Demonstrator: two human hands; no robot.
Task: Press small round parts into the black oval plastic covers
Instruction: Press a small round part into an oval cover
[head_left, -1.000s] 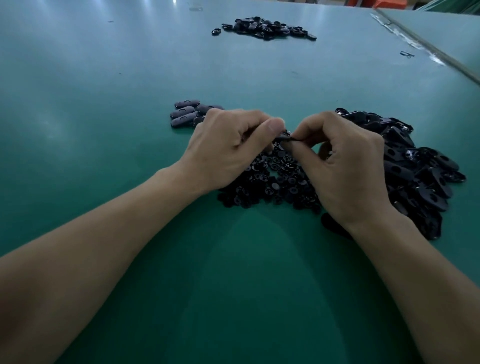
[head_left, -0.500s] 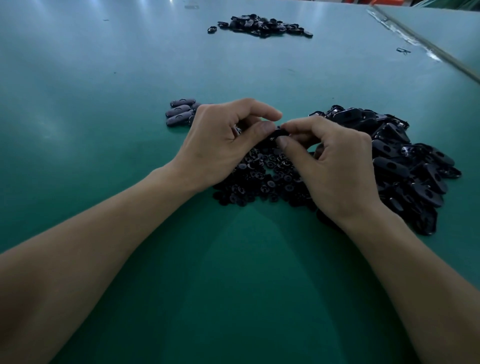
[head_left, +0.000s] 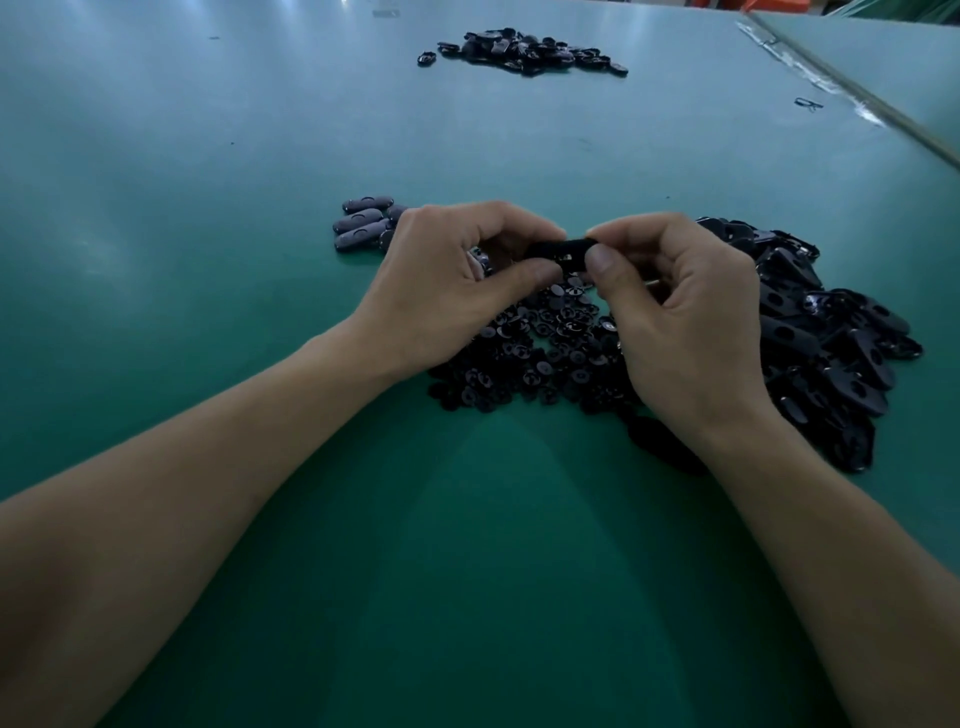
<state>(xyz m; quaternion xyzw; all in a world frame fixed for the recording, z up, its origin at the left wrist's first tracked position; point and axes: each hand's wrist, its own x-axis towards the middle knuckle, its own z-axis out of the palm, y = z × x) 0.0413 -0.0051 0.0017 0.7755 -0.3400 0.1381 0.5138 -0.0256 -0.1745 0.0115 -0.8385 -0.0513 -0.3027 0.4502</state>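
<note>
I see my left hand (head_left: 447, 291) and right hand (head_left: 685, 322) pinching one cover (head_left: 561, 250) by its ends, fingers curled.

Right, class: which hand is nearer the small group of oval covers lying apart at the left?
Left. The left hand sits right beside that group of oval covers, its knuckles at their edge; the right hand is farther right, past the held cover.

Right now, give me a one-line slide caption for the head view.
Left hand and right hand pinch a black oval cover over the pile of round parts on the green table.
</note>
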